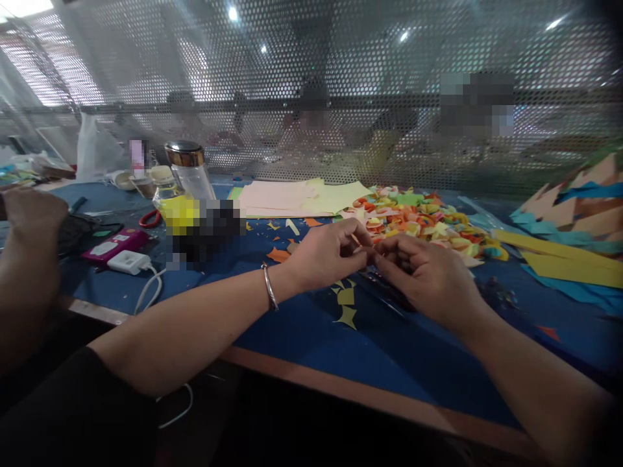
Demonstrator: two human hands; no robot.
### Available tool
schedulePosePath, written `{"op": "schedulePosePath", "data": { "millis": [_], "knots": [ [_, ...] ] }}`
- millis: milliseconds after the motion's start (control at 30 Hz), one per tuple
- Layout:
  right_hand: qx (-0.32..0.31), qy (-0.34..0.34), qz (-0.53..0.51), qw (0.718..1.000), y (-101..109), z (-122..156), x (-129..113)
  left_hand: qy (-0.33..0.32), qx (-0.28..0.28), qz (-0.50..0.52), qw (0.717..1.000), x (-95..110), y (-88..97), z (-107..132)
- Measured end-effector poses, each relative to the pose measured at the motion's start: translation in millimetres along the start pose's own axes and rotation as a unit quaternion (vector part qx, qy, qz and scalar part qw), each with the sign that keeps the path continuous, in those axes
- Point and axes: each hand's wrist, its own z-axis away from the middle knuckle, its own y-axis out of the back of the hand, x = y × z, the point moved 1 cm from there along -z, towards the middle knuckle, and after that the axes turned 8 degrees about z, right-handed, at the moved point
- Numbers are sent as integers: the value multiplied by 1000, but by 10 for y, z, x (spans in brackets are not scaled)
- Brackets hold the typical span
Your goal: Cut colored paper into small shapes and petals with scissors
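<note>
Head view: your left hand (327, 258), right hand (431, 279) meet, fingertips together — can't tell what's pinched. Coloured paper pieces (413, 217) heaped just beyond on table (292, 331). Likely best: pinch lightly, steady wrists — avoid creasing.

You can draw your right hand (433, 279) back over the blue tabletop (292, 337); ahead, the heap of cut paper pieces (413, 217) blocks it, with the perforated metal screen (311, 58) beyond. Leftward, the lidded tumbler (187, 155) stands in your way.

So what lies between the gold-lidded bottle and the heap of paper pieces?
Mostly pale paper sheets lie between the bottle and the heap, in the head view.
</note>
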Motion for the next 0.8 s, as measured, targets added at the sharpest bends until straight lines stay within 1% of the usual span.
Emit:
{"op": "schedulePosePath", "data": {
  "millis": [133, 267, 367, 467, 533, 600, 700, 733, 800],
  "knots": [
    [-18, -1, 19, 1000, -2, -10, 24, -9, 35, -81, 996, 90, -29, 18],
    [-28, 0, 27, 999, 2, -15, 28, -10, 38, -117, 992, 144, -40, 33],
    [-21, 1, 30, 999, 12, -11, 13, -14, 36, -125, 991, 149, 4, 36],
    [-7, -18, 16, 1000, 12, -6, 7, -6, 33, -139, 990, 131, 93, 23],
    [-6, -36, -5, 999, 4, -7, 12, 8, 43, -128, 991, 113, 147, 8],
    [-10, -42, -15, 999, -6, -12, 21, 18, 43, -82, 996, 96, 162, -5],
    [-22, -32, -15, 999, -15, -17, 40, 5, -2, -15, 1000, 78, 106, -12],
    [-29, -31, -16, 999, -16, -16, 47, -3, -19, -9, 1000, 72, 78, -12],
    [-37, -31, -16, 999, -14, -11, 55, -16, -30, -6, 999, 62, 32, -11]
  ]
}}
